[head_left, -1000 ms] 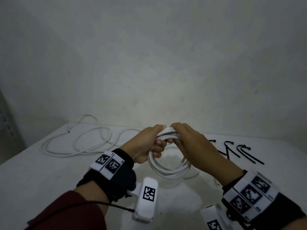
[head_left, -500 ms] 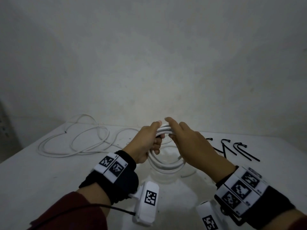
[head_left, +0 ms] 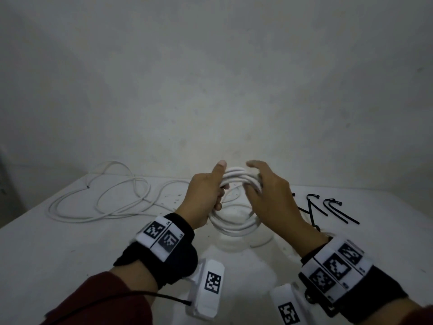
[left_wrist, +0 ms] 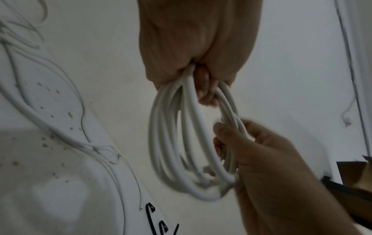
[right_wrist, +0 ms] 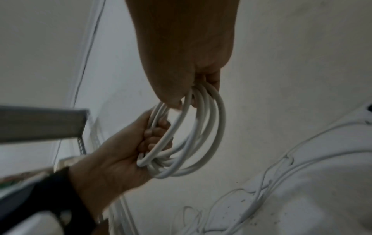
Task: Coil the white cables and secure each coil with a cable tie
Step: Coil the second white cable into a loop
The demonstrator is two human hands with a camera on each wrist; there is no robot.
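A white cable coil of several loops hangs upright above the table between my two hands. My left hand grips its top left, fingers curled through the loops and thumb sticking up. My right hand lies over the top right, its fingers wrapped round the strands. The left wrist view shows the coil hanging from my left hand, with my right hand holding its side. In the right wrist view, my right hand pinches the coil while my left hand holds it from below.
A second white cable lies in loose loops on the white table to the left. Several black cable ties lie on the table to the right of my hands. A grey wall stands close behind. A metal shelf beam is at the left.
Both hands and the coil have risen a little. My left thumb has lifted off the coil and my right hand has shifted right along its top with fingers spread.
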